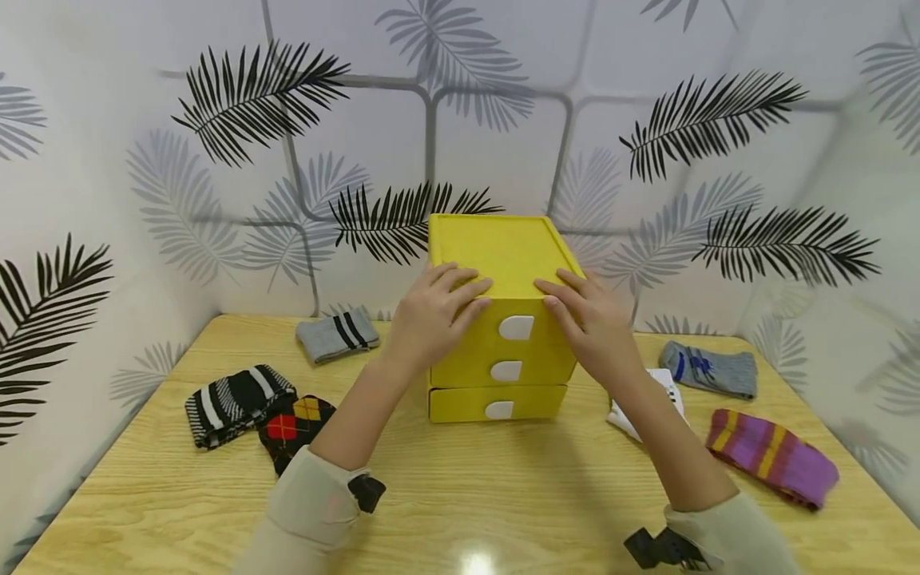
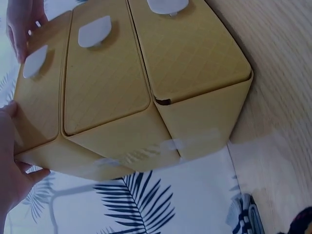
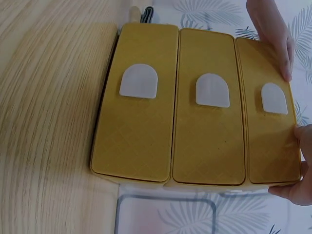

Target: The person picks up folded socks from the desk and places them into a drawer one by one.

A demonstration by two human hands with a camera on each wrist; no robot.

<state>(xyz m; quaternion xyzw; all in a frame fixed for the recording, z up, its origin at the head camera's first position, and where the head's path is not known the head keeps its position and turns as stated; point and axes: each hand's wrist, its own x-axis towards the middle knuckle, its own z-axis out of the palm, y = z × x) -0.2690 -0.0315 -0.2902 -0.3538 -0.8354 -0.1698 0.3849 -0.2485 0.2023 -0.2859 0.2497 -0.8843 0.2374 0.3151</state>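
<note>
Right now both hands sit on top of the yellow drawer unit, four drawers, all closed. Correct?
Not quite: the yellow drawer unit has three drawers, not four. The right wrist view shows three fronts, each with one white handle. The rest holds: left hand and right hand rest on its top, all drawers closed.

Beige sleeves, black wrist mounts
</note>
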